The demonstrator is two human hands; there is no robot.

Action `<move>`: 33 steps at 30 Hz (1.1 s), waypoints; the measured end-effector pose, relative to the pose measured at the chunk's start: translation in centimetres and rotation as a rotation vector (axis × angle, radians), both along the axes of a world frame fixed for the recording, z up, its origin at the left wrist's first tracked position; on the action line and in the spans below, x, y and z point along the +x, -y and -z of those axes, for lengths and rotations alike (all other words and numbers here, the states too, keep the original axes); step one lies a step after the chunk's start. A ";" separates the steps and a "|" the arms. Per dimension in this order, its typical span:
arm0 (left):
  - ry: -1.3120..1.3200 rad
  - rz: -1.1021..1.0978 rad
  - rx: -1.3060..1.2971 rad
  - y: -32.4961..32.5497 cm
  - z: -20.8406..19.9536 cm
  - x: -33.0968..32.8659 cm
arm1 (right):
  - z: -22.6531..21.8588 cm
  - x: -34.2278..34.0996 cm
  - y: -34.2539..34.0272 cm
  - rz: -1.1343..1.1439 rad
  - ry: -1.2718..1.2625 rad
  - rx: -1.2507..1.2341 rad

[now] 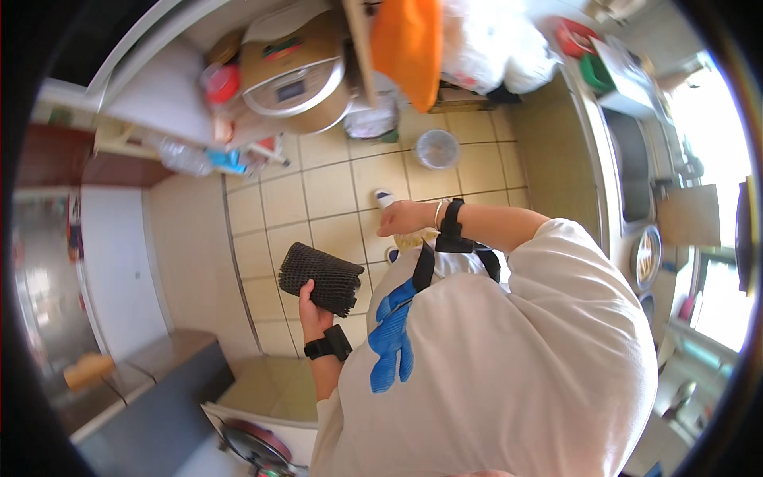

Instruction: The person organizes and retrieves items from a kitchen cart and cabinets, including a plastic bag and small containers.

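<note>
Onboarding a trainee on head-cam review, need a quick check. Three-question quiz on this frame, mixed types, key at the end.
1. Which hand holds the rolled black mesh?

2. True or false: a black wristband is worn on both arms.

3. What stands on the tiled floor?
A) the sink
B) the round bin
C) the rolled black mesh

Key:
1. The left hand
2. True
3. B
</note>
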State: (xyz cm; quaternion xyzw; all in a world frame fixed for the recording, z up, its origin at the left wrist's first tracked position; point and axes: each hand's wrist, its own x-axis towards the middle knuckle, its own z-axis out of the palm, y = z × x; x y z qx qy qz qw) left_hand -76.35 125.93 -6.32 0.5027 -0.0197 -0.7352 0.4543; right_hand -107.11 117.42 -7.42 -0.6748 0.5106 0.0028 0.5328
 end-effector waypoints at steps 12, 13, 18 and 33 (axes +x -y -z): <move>0.016 0.681 -0.220 9.7 -2.2 -23.3 | -3.4 -14.8 -2.8 0.511 0.534 0.087; 0.040 0.704 -0.230 10.1 -1.9 -25.2 | -3.2 -17.1 -2.8 0.532 0.496 0.055; 0.161 0.708 -0.142 12.0 0.4 -34.0 | 2.5 -32.5 -4.0 0.838 0.414 0.287; 0.505 0.659 0.365 14.6 3.8 -48.2 | 32.3 -65.6 9.0 1.286 -0.083 0.018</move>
